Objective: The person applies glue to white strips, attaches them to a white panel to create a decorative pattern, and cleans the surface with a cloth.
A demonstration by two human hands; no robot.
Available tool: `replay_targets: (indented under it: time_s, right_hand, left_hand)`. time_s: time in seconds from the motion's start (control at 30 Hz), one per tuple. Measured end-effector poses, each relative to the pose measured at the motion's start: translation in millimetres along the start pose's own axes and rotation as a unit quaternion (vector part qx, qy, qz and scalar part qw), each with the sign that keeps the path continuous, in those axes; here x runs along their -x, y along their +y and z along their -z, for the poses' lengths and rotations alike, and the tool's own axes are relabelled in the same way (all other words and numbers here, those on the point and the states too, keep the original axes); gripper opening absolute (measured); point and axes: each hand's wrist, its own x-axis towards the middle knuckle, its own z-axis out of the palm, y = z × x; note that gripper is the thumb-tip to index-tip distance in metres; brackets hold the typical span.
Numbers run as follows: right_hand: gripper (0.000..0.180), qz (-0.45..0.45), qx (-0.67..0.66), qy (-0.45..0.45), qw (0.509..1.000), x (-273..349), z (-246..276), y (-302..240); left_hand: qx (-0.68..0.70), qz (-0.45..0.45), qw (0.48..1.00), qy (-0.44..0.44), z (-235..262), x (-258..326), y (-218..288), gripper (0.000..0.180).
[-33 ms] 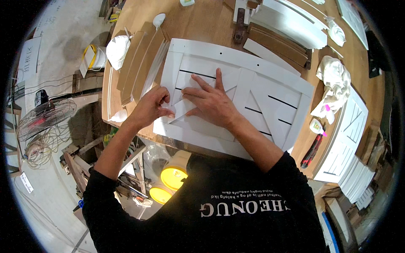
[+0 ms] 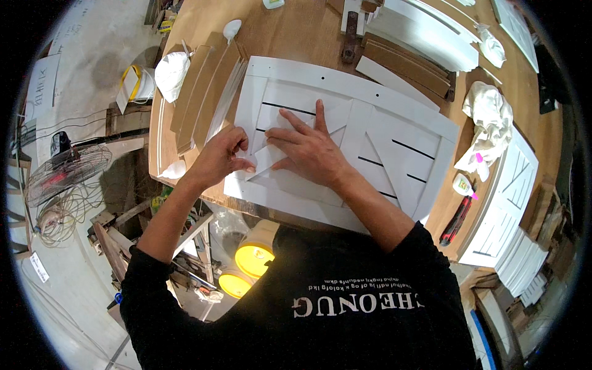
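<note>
A white panel door with slats and a diagonal brace lies flat on the wooden workbench. My left hand pinches the lower left end of a narrow white strip lying diagonally on the panel's left half. My right hand lies flat on that same strip, fingers spread and pointing up and left, pressing it onto the panel. The two hands nearly touch at the strip's end.
Brown wood strips lie left of the panel. To its right are a white rag, a small glue bottle, a red-handled cutter and more white panels. Two yellow tubs and a floor fan stand below the bench.
</note>
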Motion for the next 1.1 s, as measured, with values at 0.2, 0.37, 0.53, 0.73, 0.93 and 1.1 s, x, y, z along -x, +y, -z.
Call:
replay_targets:
  time_s: [0.2, 0.37, 0.53, 0.73, 0.93, 1.1]
  right_hand:
    - [0.046, -0.001, -0.015, 0.022, 1.000, 1, -2, 2]
    - [0.043, -0.010, -0.022, 0.028, 0.999, 1, 1, -3]
    - [0.042, -0.013, -0.018, 0.025, 0.999, 3, 1, -4]
    - [0.044, -0.022, -0.008, -0.019, 1.000, -2, 6, -4]
    - [0.042, -0.004, 0.018, -0.012, 1.000, -2, 11, -4]
    - [0.042, 0.032, 0.031, -0.021, 0.999, -3, 16, 4]
  left_hand:
    - [0.000, -0.016, 1.000, 0.011, -1, -1, 1, 0.046]
    - [0.015, -0.023, 0.999, 0.021, -5, 0, -3, 0.046]
    - [0.000, -0.024, 0.999, 0.023, -5, 0, -5, 0.046]
    - [0.007, -0.049, 0.998, 0.026, -4, -5, -14, 0.047]
    - [0.014, -0.047, 0.998, 0.047, -5, -4, -13, 0.047]
    - [0.016, 0.011, 0.999, 0.039, -8, 0, -2, 0.047]
